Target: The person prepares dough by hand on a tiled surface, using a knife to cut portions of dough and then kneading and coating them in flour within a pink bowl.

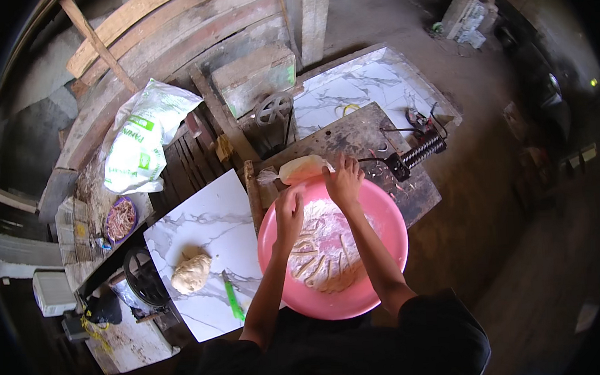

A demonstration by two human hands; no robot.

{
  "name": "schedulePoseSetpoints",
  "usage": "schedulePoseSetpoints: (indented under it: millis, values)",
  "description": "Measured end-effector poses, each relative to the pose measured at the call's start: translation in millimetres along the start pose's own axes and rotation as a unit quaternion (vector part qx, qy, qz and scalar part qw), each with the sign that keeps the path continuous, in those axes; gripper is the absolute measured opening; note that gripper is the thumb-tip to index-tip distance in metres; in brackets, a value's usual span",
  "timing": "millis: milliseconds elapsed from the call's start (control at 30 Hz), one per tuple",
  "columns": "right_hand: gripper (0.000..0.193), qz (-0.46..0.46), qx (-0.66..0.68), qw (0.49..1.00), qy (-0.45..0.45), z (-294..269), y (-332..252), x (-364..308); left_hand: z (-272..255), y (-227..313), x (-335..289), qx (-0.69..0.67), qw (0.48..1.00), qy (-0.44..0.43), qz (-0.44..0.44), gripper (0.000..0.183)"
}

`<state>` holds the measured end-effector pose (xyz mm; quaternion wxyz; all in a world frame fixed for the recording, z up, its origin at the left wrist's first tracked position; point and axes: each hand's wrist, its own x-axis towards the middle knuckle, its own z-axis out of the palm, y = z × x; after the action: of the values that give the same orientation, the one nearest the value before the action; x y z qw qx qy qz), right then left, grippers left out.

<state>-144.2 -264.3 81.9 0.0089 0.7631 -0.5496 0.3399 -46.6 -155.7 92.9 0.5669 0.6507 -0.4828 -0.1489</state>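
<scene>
A pink basin (388,285) stands in front of me, with white flour and several short strips of dough (306,249) in it. My left hand (289,216) is over the basin's left inner side, fingers loosely bent and nothing visible in them. At the far rim, my right hand (344,180) has its fingers stretched out and apart. Its fingertips are beside a clear plastic bag (303,168) of pale contents, which lies just behind the basin. Whether they touch the bag I cannot tell.
Left of the basin, a marbled board (210,216) bears a dough lump (191,274) and a green-handled knife (233,297). A black coil-shaped metal part (420,154) is on the wooden table (352,140). Farther left are a white sack (148,138) and a purple-rimmed bowl (121,219).
</scene>
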Motion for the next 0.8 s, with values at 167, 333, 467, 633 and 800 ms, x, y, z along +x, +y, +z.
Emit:
schedulePoseSetpoints:
  millis: [167,333,467,633,800]
  values:
    - [0.022,0.091,0.024,0.947,-0.308,-2,-21,11,18,-13,28,0.072,0.997,-0.011,-0.002,0.03]
    - [0.013,-0.045,0.183,0.97,-0.155,-10,-25,6,22,-12,34,0.14,0.988,0.061,0.036,0.049]
    - [0.008,-0.015,0.266,0.945,-0.19,-5,-23,9,18,-21,42,0.095,0.995,-0.025,-0.009,0.051]
    - [0.008,-0.034,0.324,0.93,-0.17,-14,-31,15,11,-28,43,0.138,0.99,-0.04,0.005,0.048]
    - [0.013,-0.131,0.321,0.932,-0.103,-34,-42,38,5,1,64,0.037,0.999,-0.01,0.026,0.038]
